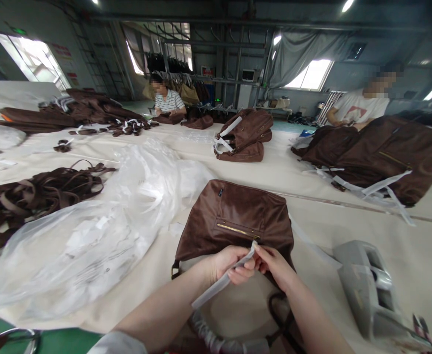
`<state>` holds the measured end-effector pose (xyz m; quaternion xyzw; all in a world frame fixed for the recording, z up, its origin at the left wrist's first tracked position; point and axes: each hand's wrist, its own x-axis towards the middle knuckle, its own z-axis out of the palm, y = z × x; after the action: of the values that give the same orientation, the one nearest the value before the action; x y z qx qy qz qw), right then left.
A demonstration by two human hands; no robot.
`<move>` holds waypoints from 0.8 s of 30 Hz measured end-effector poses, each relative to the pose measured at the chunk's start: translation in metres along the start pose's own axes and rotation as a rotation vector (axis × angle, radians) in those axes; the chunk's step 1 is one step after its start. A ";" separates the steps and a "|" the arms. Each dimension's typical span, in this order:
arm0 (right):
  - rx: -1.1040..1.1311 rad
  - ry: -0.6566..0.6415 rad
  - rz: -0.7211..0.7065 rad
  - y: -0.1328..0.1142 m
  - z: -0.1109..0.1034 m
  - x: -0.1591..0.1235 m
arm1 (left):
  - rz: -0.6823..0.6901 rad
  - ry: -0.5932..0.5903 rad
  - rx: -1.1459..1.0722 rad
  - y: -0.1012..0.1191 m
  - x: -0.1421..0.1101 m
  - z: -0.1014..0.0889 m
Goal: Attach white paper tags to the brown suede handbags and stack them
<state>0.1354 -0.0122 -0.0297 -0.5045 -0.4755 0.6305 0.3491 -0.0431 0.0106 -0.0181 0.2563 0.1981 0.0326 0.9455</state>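
Note:
A brown handbag (250, 206) lies on the cream-covered table in front of me, its gold zipper (234, 229) facing up. My left hand (232, 264) is closed around a thin white wrapping strip (216, 290), which hangs down toward me. At the strip's upper end, just below the zipper pull, the fingers of my right hand (273, 263) pinch together by the left fingertips. What else may lie between the fingers is hidden. Nearest my body curves a bag handle (216, 337) wrapped in white material, with a dark brown strap (284, 314) beside it.
A grey tape dispenser (359, 290) stands to the right. Crumpled clear plastic (127, 216) and brown straps (49, 194) spread over the left side. More brown bags stand farther back (247, 137) and at right (396, 152). Two people sit across the table.

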 end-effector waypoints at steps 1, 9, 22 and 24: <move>0.049 -0.026 -0.003 -0.001 0.001 -0.001 | -0.011 0.004 0.039 -0.002 0.003 0.000; 0.390 0.024 -0.028 -0.002 -0.002 0.001 | 0.103 0.238 0.202 -0.016 0.020 -0.003; -1.154 0.263 -0.174 -0.012 -0.034 -0.096 | 0.459 0.653 0.661 -0.015 0.012 -0.001; -1.256 0.214 -0.168 0.002 -0.036 -0.121 | 0.510 0.763 1.049 -0.014 0.006 0.004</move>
<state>0.2003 -0.1157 0.0037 -0.6341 -0.7546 0.1484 0.0811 -0.0365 -0.0025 -0.0239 0.6881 0.4399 0.2414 0.5241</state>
